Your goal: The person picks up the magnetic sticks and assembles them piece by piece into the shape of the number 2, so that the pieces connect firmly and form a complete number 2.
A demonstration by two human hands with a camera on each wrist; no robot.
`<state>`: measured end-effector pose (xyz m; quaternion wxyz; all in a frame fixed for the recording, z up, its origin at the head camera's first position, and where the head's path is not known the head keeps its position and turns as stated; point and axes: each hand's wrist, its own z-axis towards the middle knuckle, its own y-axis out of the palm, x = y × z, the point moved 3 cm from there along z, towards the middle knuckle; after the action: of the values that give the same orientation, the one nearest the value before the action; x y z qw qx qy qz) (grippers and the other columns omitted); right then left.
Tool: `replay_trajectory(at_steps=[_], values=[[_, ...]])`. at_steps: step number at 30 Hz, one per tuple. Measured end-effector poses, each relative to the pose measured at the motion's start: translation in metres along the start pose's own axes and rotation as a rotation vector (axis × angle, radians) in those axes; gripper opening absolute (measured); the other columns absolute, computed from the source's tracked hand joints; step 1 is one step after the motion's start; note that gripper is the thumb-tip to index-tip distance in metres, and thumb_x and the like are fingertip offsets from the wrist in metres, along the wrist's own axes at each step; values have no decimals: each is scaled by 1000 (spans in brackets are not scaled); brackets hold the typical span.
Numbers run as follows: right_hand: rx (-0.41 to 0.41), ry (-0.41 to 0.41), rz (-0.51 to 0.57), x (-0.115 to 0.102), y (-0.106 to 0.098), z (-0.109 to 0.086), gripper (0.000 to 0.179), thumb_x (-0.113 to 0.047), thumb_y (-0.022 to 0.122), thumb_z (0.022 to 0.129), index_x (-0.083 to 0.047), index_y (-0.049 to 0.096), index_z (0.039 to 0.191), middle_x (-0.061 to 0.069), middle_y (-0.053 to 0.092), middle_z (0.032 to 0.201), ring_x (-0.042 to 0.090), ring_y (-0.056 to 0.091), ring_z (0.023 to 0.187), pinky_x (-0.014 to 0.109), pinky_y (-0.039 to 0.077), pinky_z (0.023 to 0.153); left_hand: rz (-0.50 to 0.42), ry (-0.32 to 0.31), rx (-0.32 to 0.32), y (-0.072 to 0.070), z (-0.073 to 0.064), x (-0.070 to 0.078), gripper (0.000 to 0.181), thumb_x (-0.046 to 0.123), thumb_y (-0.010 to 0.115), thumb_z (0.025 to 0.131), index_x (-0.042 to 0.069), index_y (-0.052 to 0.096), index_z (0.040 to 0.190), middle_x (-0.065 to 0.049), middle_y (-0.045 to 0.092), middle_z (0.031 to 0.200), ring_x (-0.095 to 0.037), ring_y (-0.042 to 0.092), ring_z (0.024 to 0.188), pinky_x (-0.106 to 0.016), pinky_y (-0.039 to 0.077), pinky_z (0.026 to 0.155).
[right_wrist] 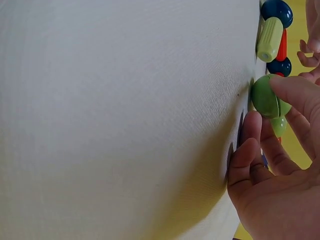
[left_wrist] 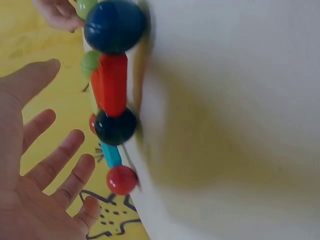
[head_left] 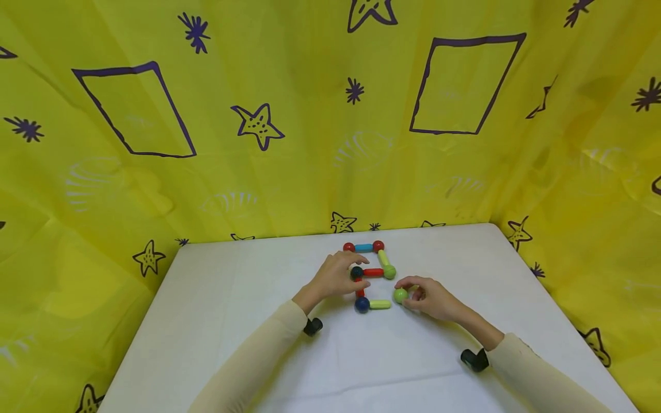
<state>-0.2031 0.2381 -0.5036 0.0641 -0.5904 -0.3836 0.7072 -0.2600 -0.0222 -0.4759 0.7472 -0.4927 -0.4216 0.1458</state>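
Note:
My right hand pinches a light green ball between thumb and fingers, low over the table; a groove runs round the ball in the right wrist view. To its left, a pale green rod sticks out from a dark blue ball. From there a joined chain of rods and balls runs away from me: red rod, dark ball, red rod, green ball, pale green rod, red ball, blue rod, red ball. Fingers spread, my left hand is beside the dark ball, holding nothing.
A white-covered table bears the chain near its far side. Behind and beside it hangs a yellow curtain with drawn stars and frames. Black wrist cameras, one below the left wrist, the other below the right, hang over the table.

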Motion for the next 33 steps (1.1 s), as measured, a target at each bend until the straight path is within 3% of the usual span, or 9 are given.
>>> replay_trajectory(at_steps=[6,17,25,33], values=[[3,-10,-3,1,0,0,35,-7,76,91,-6,68,125,8,68,111,13,54,69,23,46,60,64,65,0,6,-2,16,48,44,80,87,19,70,127,0,71,121,-18,57,107,-35,42,85],[25,-41,-18,0,1,0,34,-5,76,90,-6,68,123,9,69,113,10,55,68,23,47,61,213,74,-59,33,-4,37,46,55,79,85,25,73,119,11,74,100,-12,52,92,-30,36,80],[27,-32,-15,0,2,-1,35,-7,77,91,-6,68,124,10,69,115,10,55,69,23,48,61,256,88,-69,48,-4,40,37,50,80,85,26,77,113,17,67,84,-9,49,86,-29,33,78],[32,-30,-7,-1,3,-2,33,-8,77,91,-7,68,123,10,69,116,10,56,69,23,48,61,261,87,-80,51,-4,40,22,41,82,86,24,83,99,19,65,74,-8,46,83,-29,33,77]])
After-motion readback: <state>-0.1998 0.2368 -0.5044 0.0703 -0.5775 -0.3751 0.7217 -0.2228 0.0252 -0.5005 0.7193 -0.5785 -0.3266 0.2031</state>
